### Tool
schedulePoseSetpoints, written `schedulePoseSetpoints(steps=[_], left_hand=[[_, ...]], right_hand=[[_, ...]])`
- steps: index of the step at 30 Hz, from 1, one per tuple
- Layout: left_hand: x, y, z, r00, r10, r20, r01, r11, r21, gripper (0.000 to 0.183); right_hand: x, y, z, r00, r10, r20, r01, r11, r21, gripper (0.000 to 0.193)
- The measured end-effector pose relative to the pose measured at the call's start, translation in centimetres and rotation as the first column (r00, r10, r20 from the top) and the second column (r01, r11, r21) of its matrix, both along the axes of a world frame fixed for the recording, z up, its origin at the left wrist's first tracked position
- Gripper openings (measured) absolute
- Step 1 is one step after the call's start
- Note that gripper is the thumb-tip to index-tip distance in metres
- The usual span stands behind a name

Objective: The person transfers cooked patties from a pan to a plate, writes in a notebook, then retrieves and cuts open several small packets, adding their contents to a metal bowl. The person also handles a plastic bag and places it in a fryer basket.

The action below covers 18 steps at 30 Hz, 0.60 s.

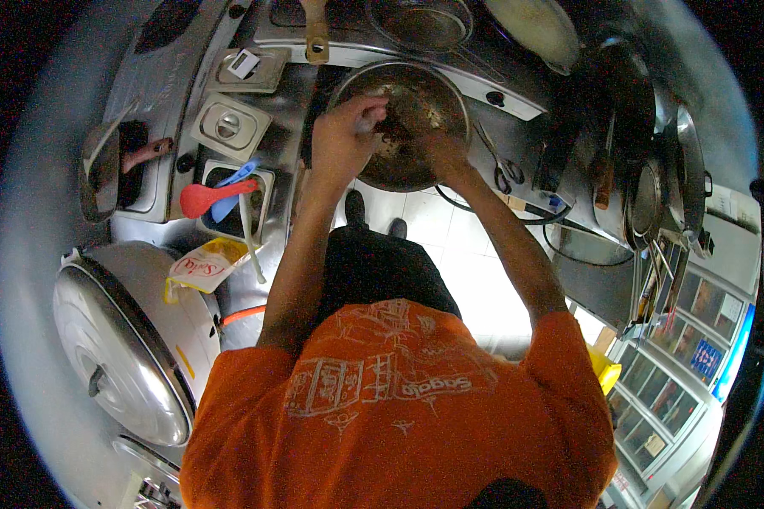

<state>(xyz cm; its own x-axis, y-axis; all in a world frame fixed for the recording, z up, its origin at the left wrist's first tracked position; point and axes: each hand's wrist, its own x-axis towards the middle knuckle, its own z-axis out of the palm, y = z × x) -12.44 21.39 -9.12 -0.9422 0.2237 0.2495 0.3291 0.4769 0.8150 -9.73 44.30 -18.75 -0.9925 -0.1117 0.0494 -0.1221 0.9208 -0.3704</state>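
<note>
A round metal bowl (367, 78) with dark, crumb-like bits inside lies in front of me at the counter's edge. Over its left side is my left hand (345, 140), fingers curled together; a small pale patch shows by the fingertips, but I cannot make out what it is. My right hand (443, 153) reaches over the bowl's right side, and its fingers are lost in shadow and blur. Scissors (502, 161) lie just right of the bowl. Left of my left forearm, a red spoon (216, 198) and a blue spoon (233, 176) rest across a metal container (267, 182).
A large lidded pot (127, 348) stands at my left, with a yellow-and-white packet (208, 265) beside it. Lidded steel containers (227, 125) line the left counter. Beyond the bowl are a strainer (420, 25) and a wooden handle (316, 38). Pans (645, 199) crowd the right side.
</note>
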Motion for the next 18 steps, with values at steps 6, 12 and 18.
schedulePoseSetpoints(steps=[6,12,18], left_hand=[[5.6,-1.2,-1.4,0.968,0.098,0.229,-0.138,0.976,0.166,0.018],[9.3,-3.6,-3.7,0.953,0.052,0.298,-0.121,0.969,0.215,0.015],[13.0,-8.0,-7.1,0.906,0.108,0.409,-0.195,0.964,0.178,0.022]], right_hand=[[1.6,1.1,-2.7,0.996,0.070,0.053,-0.080,0.969,0.232,0.024],[3.6,4.8,2.5,0.955,-0.282,0.095,0.294,0.846,-0.445,0.028],[14.8,5.8,3.7,0.757,-0.478,0.445,0.480,-0.055,-0.876,0.025]])
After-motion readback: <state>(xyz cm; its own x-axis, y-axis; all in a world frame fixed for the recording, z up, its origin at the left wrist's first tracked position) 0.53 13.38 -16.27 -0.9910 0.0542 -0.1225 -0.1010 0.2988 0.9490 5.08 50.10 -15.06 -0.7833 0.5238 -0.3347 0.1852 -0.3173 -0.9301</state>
